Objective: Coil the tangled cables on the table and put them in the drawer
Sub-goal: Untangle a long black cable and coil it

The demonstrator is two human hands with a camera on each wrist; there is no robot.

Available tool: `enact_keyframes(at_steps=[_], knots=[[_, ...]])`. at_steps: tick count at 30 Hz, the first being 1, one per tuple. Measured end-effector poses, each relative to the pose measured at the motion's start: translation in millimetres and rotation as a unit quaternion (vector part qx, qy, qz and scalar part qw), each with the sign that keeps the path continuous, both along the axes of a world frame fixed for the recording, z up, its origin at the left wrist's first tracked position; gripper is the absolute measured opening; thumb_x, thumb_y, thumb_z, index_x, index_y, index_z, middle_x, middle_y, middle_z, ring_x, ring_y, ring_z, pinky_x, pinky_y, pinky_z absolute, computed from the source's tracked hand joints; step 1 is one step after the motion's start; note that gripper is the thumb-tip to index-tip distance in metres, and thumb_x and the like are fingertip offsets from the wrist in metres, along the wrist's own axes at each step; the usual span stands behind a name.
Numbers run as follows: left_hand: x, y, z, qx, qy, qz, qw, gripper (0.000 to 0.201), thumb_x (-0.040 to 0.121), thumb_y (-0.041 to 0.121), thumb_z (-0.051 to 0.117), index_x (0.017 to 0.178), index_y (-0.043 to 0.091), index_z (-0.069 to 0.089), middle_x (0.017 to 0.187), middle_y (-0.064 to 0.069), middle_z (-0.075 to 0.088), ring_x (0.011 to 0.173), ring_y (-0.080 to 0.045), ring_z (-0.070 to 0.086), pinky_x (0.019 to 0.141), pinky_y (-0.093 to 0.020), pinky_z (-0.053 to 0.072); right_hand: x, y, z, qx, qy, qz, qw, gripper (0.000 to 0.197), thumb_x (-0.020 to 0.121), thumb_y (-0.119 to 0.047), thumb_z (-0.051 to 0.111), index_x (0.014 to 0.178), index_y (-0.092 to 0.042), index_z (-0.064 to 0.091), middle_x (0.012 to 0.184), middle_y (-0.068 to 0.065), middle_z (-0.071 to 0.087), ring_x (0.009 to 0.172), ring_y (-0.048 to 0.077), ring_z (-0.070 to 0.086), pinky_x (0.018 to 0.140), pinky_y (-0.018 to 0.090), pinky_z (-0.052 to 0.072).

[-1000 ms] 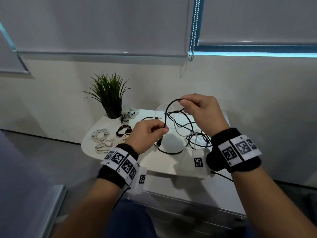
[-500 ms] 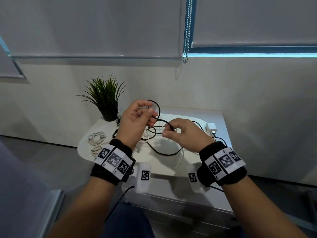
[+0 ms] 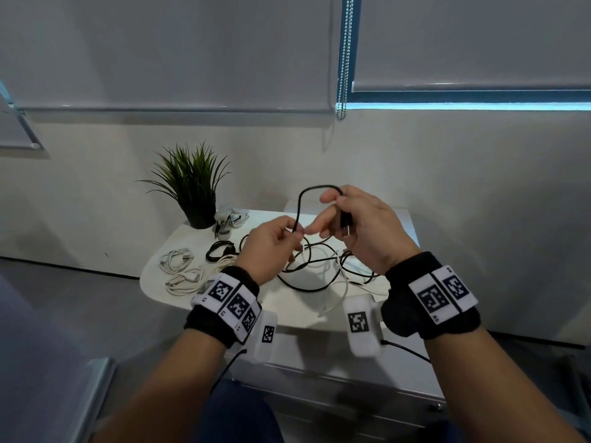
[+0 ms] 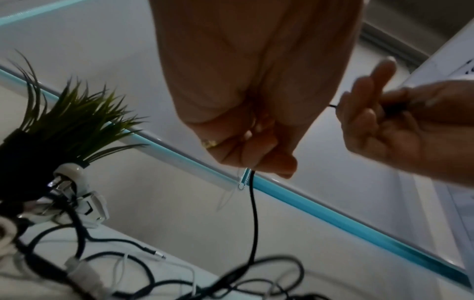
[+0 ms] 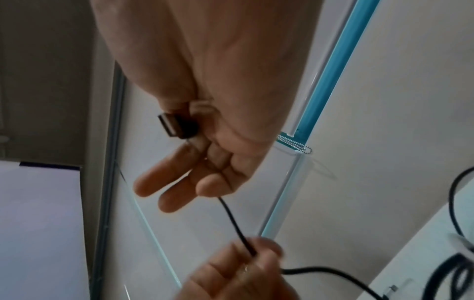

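Observation:
A black cable [image 3: 302,199] arcs between my hands above the white table [image 3: 287,314]. My right hand [image 3: 335,206] holds its USB plug [image 3: 346,223] against the palm, fingers curled round the plug [image 5: 175,125] and the cord [image 5: 233,219]. Lower and to the left, my left hand [image 3: 295,234] pinches the same cable [image 4: 254,213] between thumb and fingertips [image 4: 277,164]. From that pinch the cord drops into a tangle of black and white cables [image 3: 319,270] on the table. The drawer front [image 3: 319,388] below the tabletop looks closed.
Two coiled white cables [image 3: 177,259] and a coiled black one [image 3: 219,251] lie on the table's left part. A potted plant [image 3: 192,190] and white adapters [image 3: 227,219] stand at the back left. A wall and a blind chain [image 3: 343,59] are behind.
My right hand has risen with the plug end and now carries the loop up high. My left hand has dropped lower and to the right along the cable.

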State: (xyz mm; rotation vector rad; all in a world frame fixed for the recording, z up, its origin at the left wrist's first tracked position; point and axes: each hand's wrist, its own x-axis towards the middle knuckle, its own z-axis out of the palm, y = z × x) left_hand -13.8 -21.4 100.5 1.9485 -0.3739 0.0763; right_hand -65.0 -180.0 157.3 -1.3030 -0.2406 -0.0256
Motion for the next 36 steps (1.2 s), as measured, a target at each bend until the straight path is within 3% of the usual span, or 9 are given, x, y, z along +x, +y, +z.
enact_keyframes(at_steps=[6, 12, 14, 16, 20, 23, 29, 32, 36], knots=[[-7, -7, -17, 0.145, -0.02, -0.028, 0.989, 0.011, 0.089, 0.018, 0.055, 0.082, 0.016, 0.063, 0.08, -0.003, 0.065, 0.071, -0.016, 0.053, 0.073, -0.029, 0.044, 6, -6, 10, 0.163, 0.008, -0.026, 0.986, 0.026, 0.085, 0.013, 0.032, 0.086, -0.005, 0.051, 0.103, 0.024, 0.068, 0.098, 0.035, 0.068, 0.087, 0.039, 0.055], [-12, -7, -20, 0.213, -0.045, -0.07, 0.973, 0.011, 0.092, 0.018, 0.052, 0.087, 0.013, 0.061, 0.086, 0.004, 0.058, 0.064, 0.005, 0.047, 0.059, -0.007, 0.034, 21, -10, -2, 0.137, -0.029, -0.127, 0.982, 0.037, 0.09, 0.015, 0.033, 0.084, -0.011, 0.059, 0.132, 0.009, 0.052, 0.128, 0.02, 0.05, 0.103, 0.037, 0.045], [-14, -6, -15, 0.208, -0.047, -0.085, 0.973, 0.011, 0.09, 0.014, 0.053, 0.083, 0.022, 0.055, 0.082, 0.008, 0.057, 0.057, 0.008, 0.047, 0.057, -0.008, 0.034, 24, -12, -9, -0.025, -0.045, -0.192, 0.98, 0.035, 0.092, 0.008, 0.035, 0.095, -0.016, 0.06, 0.127, 0.011, 0.056, 0.115, 0.016, 0.059, 0.081, 0.029, 0.053], [-14, -4, -7, 0.227, -0.058, -0.085, 0.969, 0.021, 0.088, 0.015, 0.054, 0.078, 0.032, 0.048, 0.077, 0.01, 0.055, 0.055, 0.001, 0.046, 0.055, -0.013, 0.032, 24, -15, -15, -0.182, -0.052, -0.221, 0.957, 0.033, 0.093, 0.001, 0.034, 0.109, -0.016, 0.058, 0.1, 0.019, 0.062, 0.059, 0.011, 0.061, 0.048, 0.022, 0.041], [-12, -3, 11, 0.215, -0.092, -0.074, 0.969, 0.017, 0.091, 0.015, 0.05, 0.082, 0.03, 0.048, 0.08, 0.004, 0.065, 0.068, -0.009, 0.057, 0.06, -0.02, 0.039, 24, -16, -22, -0.426, -0.039, -0.153, 0.891, 0.035, 0.089, 0.0, 0.031, 0.114, -0.011, 0.053, 0.097, 0.0, 0.059, 0.05, -0.003, 0.048, 0.047, 0.011, 0.036], [-9, -3, 21, 0.178, -0.132, -0.033, 0.975, 0.008, 0.091, 0.012, 0.051, 0.09, 0.018, 0.055, 0.078, 0.004, 0.063, 0.067, -0.01, 0.056, 0.065, -0.027, 0.044, 20, -12, -21, -0.427, -0.002, -0.105, 0.898, 0.03, 0.09, -0.002, 0.032, 0.106, -0.01, 0.057, 0.082, -0.002, 0.061, 0.071, 0.009, 0.055, 0.057, 0.016, 0.042], [2, -3, 30, 0.14, -0.19, 0.021, 0.972, 0.011, 0.087, 0.008, 0.057, 0.093, 0.011, 0.065, 0.081, 0.01, 0.057, 0.078, -0.014, 0.056, 0.071, -0.015, 0.043, 12, -9, -23, -0.446, -0.016, -0.053, 0.893, 0.045, 0.096, -0.039, 0.044, 0.067, -0.01, 0.061, 0.055, -0.006, 0.054, 0.049, 0.004, 0.047, 0.053, 0.016, 0.037], [5, -3, 25, 0.147, -0.184, 0.021, 0.972, 0.011, 0.089, 0.012, 0.057, 0.095, 0.012, 0.067, 0.082, 0.013, 0.057, 0.077, -0.011, 0.056, 0.07, -0.009, 0.04, 13, -10, -23, -0.415, -0.025, -0.041, 0.908, 0.043, 0.098, -0.033, 0.044, 0.058, -0.016, 0.045, 0.052, -0.007, 0.042, 0.041, 0.002, 0.037, 0.049, 0.011, 0.032], [8, -1, 15, 0.167, -0.2, 0.019, 0.965, 0.013, 0.091, 0.015, 0.056, 0.094, 0.01, 0.067, 0.087, 0.0, 0.063, 0.082, -0.017, 0.056, 0.078, -0.027, 0.045, 10, -14, -19, -0.283, -0.029, 0.002, 0.959, 0.034, 0.1, -0.017, 0.039, 0.069, -0.012, 0.054, 0.062, 0.001, 0.056, 0.053, 0.008, 0.05, 0.059, 0.019, 0.042]])
